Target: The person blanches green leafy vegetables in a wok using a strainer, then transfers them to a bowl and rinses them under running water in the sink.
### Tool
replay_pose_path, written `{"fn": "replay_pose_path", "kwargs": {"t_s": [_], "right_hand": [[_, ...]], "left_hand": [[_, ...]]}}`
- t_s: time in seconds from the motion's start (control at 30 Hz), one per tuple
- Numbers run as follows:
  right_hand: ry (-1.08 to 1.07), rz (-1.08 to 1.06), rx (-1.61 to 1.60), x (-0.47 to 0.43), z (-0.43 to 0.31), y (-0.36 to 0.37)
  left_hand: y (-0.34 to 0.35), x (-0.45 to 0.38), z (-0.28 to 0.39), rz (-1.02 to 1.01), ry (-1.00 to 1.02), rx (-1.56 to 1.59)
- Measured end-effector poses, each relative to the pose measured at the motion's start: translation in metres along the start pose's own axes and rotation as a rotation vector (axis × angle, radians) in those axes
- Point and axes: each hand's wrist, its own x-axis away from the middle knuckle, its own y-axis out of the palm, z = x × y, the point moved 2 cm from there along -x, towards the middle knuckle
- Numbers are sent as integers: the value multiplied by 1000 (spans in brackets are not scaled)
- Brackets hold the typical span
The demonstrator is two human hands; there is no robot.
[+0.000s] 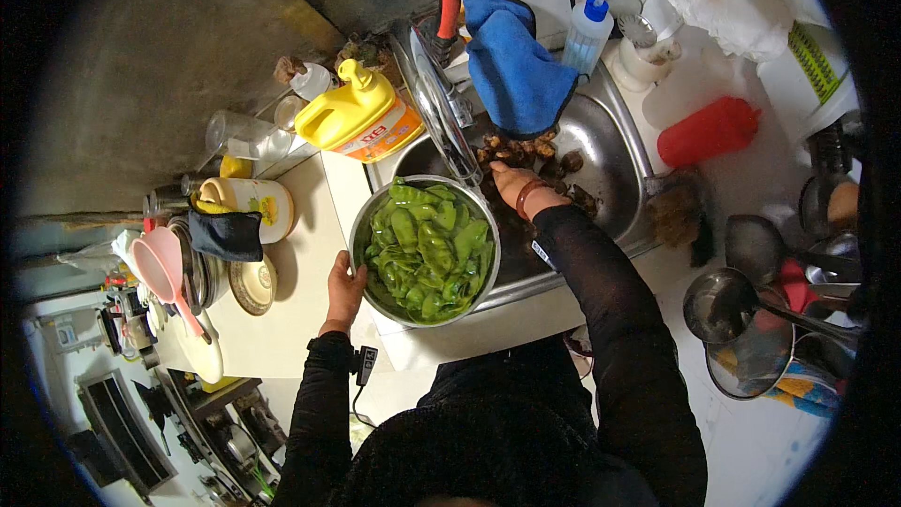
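A round metal bowl (359, 239) full of wet green flat pea pods (429, 246) rests at the left edge of the stainless steel sink (619, 162). My left hand (346, 292) grips the bowl's rim on its left side, thumb towards the pods. Over the sink, just right of the chrome faucet (447, 134), my right hand (517, 186) reaches in with a reddish bracelet at the wrist. Its fingers are partly hidden, and whether they hold anything is unclear. Brown knobbly lumps (521, 149), perhaps roots, lie in the basin beyond it.
A blue cloth (514, 56) hangs over the sink's back edge. Behind the bowl stands a yellow detergent jug (366, 116). A patterned bowl (252, 286) and pink ladle (158, 260) are left. Ladles (718, 306) and a red bottle (707, 132) are right.
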Motion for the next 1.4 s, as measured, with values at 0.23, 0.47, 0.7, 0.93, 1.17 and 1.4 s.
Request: {"fn": "replay_pose_path", "kwargs": {"t_s": [0.23,0.47,0.7,0.93,1.17,1.4], "right_hand": [[-64,435,-646,67,-14,-80],[265,479,-1241,86,-36,-70],[270,514,-922,105,-76,-80],[302,489,-850,134,-112,-87],[304,235,-389,129,-175,-65],[457,11,-525,114,-195,-80]], "left_hand": [[1,1,5,21,10,-144],[3,-2,1,20,69,-202],[1,-4,-3,45,97,-234],[4,-5,-7,52,122,-124],[2,-7,-6,46,160,-203],[5,-9,-8,17,111,-64]]}}
